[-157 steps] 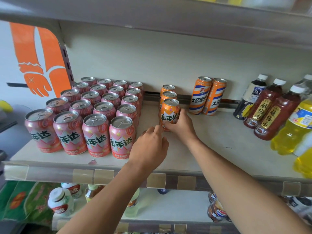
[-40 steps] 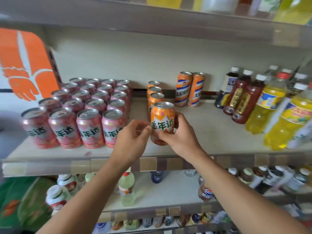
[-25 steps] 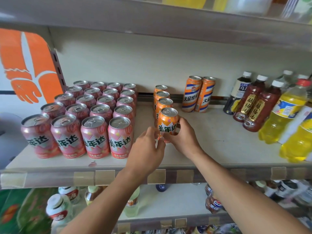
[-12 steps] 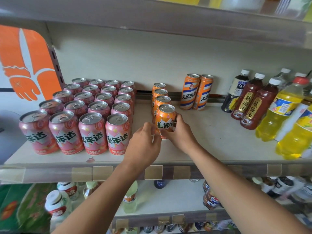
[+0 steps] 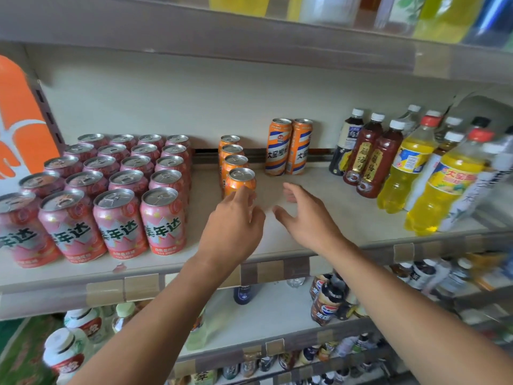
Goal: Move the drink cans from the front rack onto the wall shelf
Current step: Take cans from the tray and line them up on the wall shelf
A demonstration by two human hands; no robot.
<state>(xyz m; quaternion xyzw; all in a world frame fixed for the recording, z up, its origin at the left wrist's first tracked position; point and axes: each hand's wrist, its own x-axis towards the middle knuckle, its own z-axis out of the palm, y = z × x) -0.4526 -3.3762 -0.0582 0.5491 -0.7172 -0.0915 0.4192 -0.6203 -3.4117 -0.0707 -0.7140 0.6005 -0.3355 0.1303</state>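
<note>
Front short orange aluminium drink can [image 5: 240, 181] stands upright on cream wall shelf [image 5: 347, 215], heading a single-file row of 4. L hand [image 5: 235, 226]: fingers loosely extended, index tip touching can's front. R hand [image 5: 306, 215]: fingers spread apart, holding nothing, just right of can.

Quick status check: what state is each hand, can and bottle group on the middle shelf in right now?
Left hand: open, fingertips touching front orange can.
Right hand: open, holding nothing.
Front orange can: upright, sealed, front of a single-file row.
Pink cans: upright, sealed, in a block.
Tall orange cans: upright at the back.
Bottles: upright, capped.
</note>
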